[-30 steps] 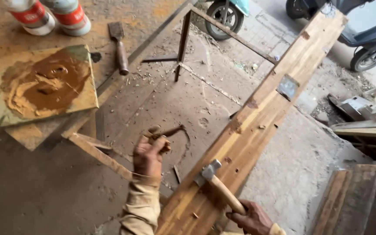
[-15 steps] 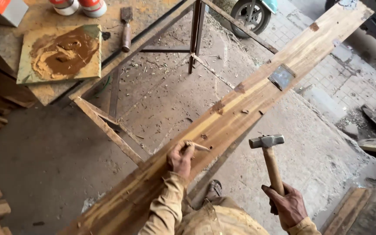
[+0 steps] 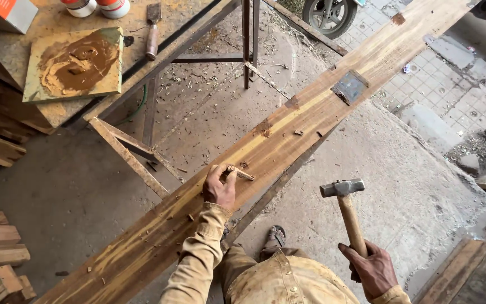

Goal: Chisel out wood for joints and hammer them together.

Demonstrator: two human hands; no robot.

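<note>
Left hand (image 3: 219, 188) pinched a small wooden peg (image 3: 239, 172) against the long plank (image 3: 310, 121) | right hand (image 3: 373, 269) wrapped the hammer (image 3: 346, 211) low on its handle | peg light, brittle; hammer head-heavy

One long plank (image 3: 322, 107), with one grey metal plate (image 3: 350, 86) on it. One hammer (image 3: 346, 213). One small wooden peg (image 3: 239, 173) (pinched at the plank's face). Two hands: left (image 3: 219, 188), right (image 3: 373, 271). Two round tins (image 3: 98, 7) at the bench edge, red and white. One scraper (image 3: 152, 31). One board smeared with brown putty (image 3: 75, 63). One orange box (image 3: 4, 12), partly cut off. One scooter wheel (image 3: 327, 14). One sandalled foot (image 3: 275, 238).
</note>
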